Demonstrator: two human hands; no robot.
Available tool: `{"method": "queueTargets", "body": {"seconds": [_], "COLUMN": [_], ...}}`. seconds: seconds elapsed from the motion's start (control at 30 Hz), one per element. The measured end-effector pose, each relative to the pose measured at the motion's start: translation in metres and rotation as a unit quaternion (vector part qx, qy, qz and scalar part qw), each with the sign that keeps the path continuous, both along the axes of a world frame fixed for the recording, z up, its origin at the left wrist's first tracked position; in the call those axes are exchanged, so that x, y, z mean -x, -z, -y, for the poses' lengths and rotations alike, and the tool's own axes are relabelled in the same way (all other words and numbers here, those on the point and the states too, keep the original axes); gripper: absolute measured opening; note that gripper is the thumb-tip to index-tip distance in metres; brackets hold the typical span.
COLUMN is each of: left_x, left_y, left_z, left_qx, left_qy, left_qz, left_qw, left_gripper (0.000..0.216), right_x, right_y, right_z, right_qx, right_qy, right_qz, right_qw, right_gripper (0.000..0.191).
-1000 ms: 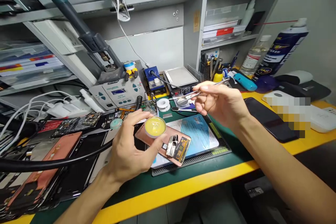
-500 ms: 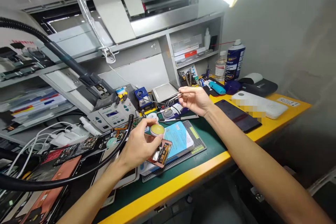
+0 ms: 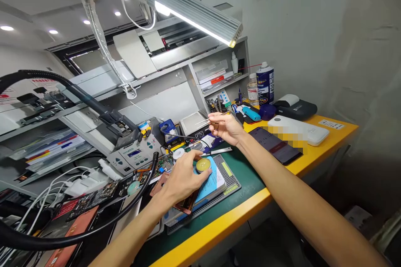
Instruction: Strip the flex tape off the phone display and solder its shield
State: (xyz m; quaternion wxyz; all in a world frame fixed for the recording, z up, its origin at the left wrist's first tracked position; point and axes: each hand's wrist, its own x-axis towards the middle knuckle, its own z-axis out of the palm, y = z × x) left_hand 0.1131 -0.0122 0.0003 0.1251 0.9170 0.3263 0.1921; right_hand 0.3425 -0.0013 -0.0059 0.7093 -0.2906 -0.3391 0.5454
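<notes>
Left hand (image 3: 184, 176): grip closed around the yellow-filled round tin (image 3: 203, 165), over the blue box (image 3: 216, 178). Right hand (image 3: 224, 128): grip closed on tweezers (image 3: 203, 122), beyond the box's far edge. Pink phone shell (image 3: 160, 183) lies at the box's left.

Electronics repair workshop, bench lamp (image 3: 194, 11), rework station (image 3: 125, 160), probably loose circuit boards (image 3: 166, 163)

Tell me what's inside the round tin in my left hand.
The round tin in your left hand shows yellow material at its open top. Anything below that surface, including the tin's bottom, is covered and can't be seen.
</notes>
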Motion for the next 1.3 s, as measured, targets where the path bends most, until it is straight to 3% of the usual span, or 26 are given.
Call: {"method": "queueTargets", "body": {"seconds": [0.2, 0.37, 0.47, 0.63, 0.8, 1.0, 1.3], "left_x": [0.012, 0.059, 0.089, 0.131, 0.154, 0.141, 0.115], "left_y": [-0.011, -0.046, -0.055, -0.032, -0.001, 0.004, 0.010], "left_z": [-0.006, -0.013, -0.010, 0.004, 0.022, 0.022, 0.010], "left_qx": [0.001, 0.020, 0.044, 0.081, 0.276, 0.459, 0.518], "left_qy": [-0.003, -0.037, -0.070, -0.229, -0.303, -0.320, -0.362], "left_qz": [-0.017, -0.029, -0.032, 0.052, 0.141, 0.209, 0.262], "left_qw": [1.000, 0.999, 0.996, 0.969, 0.901, 0.802, 0.730], "left_gripper": [0.046, 0.037, 0.034, 0.045, 0.045, 0.038, 0.022], "right_x": [-0.001, 0.003, 0.008, 0.021, 0.031, 0.041, 0.042], "right_y": [0.000, -0.003, -0.007, -0.009, -0.010, -0.006, -0.001], "right_z": [0.000, 0.005, 0.010, 0.015, 0.017, 0.017, 0.013], "right_qx": [-0.003, -0.010, -0.018, -0.028, -0.035, -0.042, -0.070], "right_qy": [-0.007, -0.042, -0.081, -0.133, -0.157, -0.168, -0.185], "right_qz": [0.022, 0.051, 0.075, 0.101, 0.099, 0.098, 0.088], "right_qw": [1.000, 0.998, 0.994, 0.986, 0.982, 0.980, 0.976], "right_gripper": [0.023, 0.018, 0.016, 0.013, 0.011, 0.007, 0.010]}}
